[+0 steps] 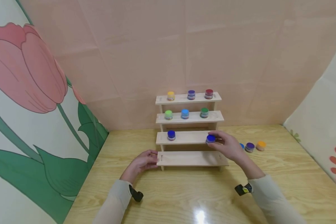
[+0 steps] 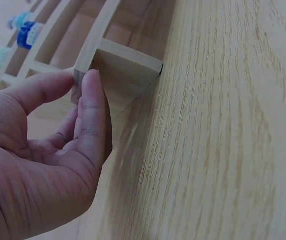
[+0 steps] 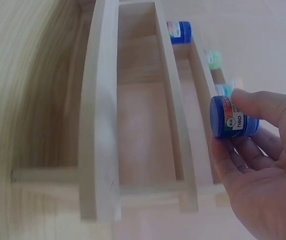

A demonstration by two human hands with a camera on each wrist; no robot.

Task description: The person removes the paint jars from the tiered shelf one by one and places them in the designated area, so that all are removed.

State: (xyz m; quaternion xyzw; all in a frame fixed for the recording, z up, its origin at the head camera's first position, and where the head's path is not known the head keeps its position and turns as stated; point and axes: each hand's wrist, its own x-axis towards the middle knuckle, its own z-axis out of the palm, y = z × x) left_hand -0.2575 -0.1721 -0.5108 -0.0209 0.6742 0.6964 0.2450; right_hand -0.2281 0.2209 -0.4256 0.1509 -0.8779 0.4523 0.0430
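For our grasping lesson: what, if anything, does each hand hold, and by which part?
Right hand: blue jar, by its sides. Left hand: wooden rack, by the left end of its lowest shelf.

Desk [image 1: 170, 193]: pale wood grain, glare spot on the near side. Wooden four-tier rack [image 1: 192, 158] stands on it toward the far side, steps rising away. Right of that, directly on the desk, left to right: light-blue jar [image 1: 242, 146] (mostly hidden), purple jar [image 1: 249, 147], orange jar [image 1: 261, 146]. Top tier [image 1: 181, 99], left to right: yellow jar [image 1: 171, 96], violet jar [image 1: 191, 95], dark red jar [image 1: 209, 94]. Second tier [image 1: 177, 118]: lime jar [image 1: 168, 115], sky-blue jar [image 1: 185, 114], dark green jar [image 1: 204, 113]. Third tier [image 1: 189, 138]: navy jar [image 1: 171, 135], left part.
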